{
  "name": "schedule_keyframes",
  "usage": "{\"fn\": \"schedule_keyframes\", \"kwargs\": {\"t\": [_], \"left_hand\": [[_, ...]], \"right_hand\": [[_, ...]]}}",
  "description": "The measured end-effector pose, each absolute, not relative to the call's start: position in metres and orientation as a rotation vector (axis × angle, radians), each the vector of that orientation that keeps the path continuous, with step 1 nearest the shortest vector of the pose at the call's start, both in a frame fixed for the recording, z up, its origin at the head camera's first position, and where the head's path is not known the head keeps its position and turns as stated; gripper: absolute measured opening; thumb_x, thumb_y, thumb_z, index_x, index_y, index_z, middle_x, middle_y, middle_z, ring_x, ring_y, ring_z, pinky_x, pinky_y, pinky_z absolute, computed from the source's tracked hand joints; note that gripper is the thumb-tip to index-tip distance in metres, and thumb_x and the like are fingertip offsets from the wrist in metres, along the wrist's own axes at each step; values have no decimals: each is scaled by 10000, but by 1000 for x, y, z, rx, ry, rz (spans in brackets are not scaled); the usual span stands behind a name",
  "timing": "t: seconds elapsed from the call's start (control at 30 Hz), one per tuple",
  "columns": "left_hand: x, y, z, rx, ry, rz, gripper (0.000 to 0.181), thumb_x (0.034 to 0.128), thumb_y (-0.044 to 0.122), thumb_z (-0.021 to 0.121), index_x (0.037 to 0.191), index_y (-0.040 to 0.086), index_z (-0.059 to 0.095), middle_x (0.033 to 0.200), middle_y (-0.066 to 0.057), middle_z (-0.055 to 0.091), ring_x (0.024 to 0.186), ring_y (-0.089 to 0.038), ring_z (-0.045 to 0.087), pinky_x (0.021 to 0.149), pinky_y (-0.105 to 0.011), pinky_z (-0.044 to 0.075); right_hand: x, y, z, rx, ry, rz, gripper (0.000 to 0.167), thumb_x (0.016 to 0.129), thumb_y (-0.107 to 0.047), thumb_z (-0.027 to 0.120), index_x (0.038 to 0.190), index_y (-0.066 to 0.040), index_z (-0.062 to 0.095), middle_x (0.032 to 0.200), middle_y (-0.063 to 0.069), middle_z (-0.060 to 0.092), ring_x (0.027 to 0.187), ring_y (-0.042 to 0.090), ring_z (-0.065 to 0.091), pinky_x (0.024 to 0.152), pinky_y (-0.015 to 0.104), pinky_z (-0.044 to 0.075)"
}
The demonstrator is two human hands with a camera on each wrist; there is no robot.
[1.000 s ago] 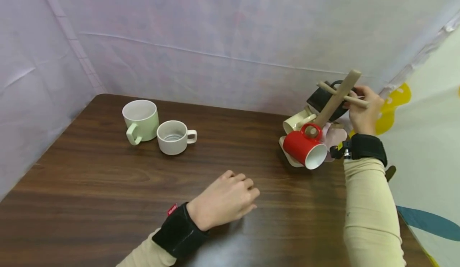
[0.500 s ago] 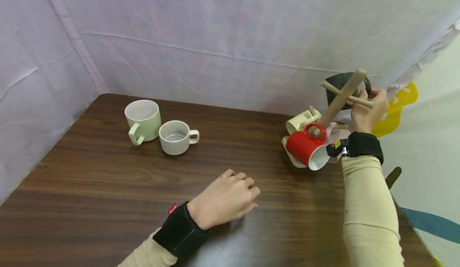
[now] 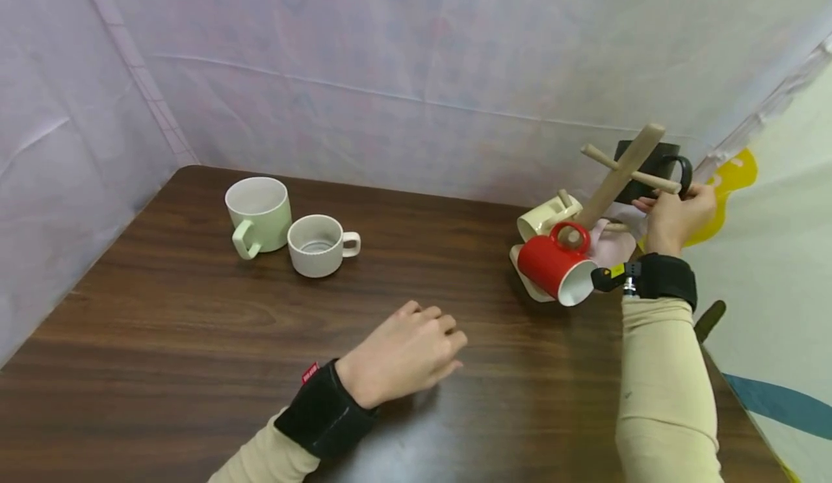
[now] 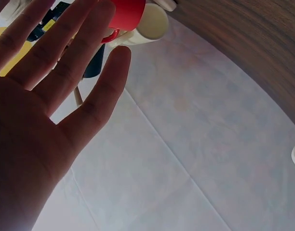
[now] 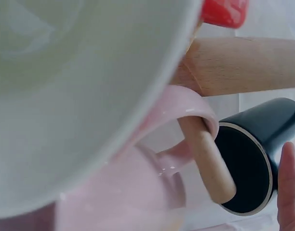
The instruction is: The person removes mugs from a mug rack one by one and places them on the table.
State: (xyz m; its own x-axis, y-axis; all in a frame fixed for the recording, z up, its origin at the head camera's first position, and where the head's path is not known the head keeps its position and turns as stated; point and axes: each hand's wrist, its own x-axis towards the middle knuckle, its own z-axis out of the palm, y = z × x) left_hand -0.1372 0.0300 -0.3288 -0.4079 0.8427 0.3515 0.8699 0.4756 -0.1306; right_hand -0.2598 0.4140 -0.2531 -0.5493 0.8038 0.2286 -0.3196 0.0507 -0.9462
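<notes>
At the right, the right hand (image 3: 681, 212) holds a black mug (image 3: 650, 165) behind the top pegs of a wooden mug stand (image 3: 607, 194). In the right wrist view, the black mug (image 5: 277, 130) has a finger (image 5: 288, 183) against it. On the stand's lower pegs hang a red mug (image 3: 549, 265), a cream mug (image 3: 542, 222) and a pink mug (image 3: 614, 246); the pink handle (image 5: 186, 103) loops round a peg. The left hand (image 3: 404, 357) rests over the table, holding nothing; its fingers look relaxed in the left wrist view.
A pale green mug (image 3: 269, 227) and a small white cup (image 3: 316, 258) stand side by side at the back left of the wooden table (image 3: 195, 338). Fabric walls (image 3: 390, 71) rise behind the table and on both sides.
The right hand has moved right and slightly lower; the black mug has shifted right, from tilted beside the top pegs to nearly upright behind them. The left hand has barely moved.
</notes>
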Motion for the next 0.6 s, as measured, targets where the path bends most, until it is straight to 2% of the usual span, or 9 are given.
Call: {"fn": "schedule_keyframes", "kwargs": {"t": [0.1, 0.23, 0.37, 0.47, 0.6], "left_hand": [[-138, 29, -329, -1438, -2363, -111, 209, 951, 394, 714, 1002, 192, 733, 976, 38, 700, 893, -155, 651, 762, -327, 523], [-140, 28, -329, -1439, -2368, -128, 202, 953, 387, 713, 993, 190, 730, 968, 37, 697, 888, -160, 654, 760, -333, 524], [-143, 25, -328, -1424, -2369, -126, 194, 948, 378, 717, 991, 190, 730, 961, 42, 692, 881, -162, 655, 756, -337, 522], [-146, 23, -326, -1414, -2371, -119, 196, 947, 375, 717, 1004, 188, 735, 958, 40, 691, 880, -164, 659, 757, -337, 526], [-148, 21, -324, -1410, -2386, -131, 208, 953, 374, 713, 1023, 180, 741, 970, 28, 697, 884, -173, 667, 759, -342, 533]], "right_hand": [[-254, 413, -256, -458, -1343, 1720, 180, 957, 19, 622, 849, -50, 496, 672, 73, 564, 412, 126, 610, 422, 228, 509], [-247, 414, -262, -387, -1265, 1727, 209, 919, 132, 494, 787, -30, 483, 655, 93, 528, 393, 154, 601, 400, 250, 505], [-241, 416, -266, -383, -1239, 1686, 269, 932, 145, 436, 752, -42, 505, 644, 96, 501, 382, 166, 593, 378, 259, 493], [-235, 415, -269, -417, -1208, 1688, 279, 951, 134, 434, 781, -48, 559, 647, 94, 494, 383, 169, 590, 375, 256, 487], [-226, 412, -274, -452, -1143, 1715, 299, 929, 167, 406, 784, -34, 572, 648, 93, 482, 391, 183, 599, 372, 257, 483]]}}
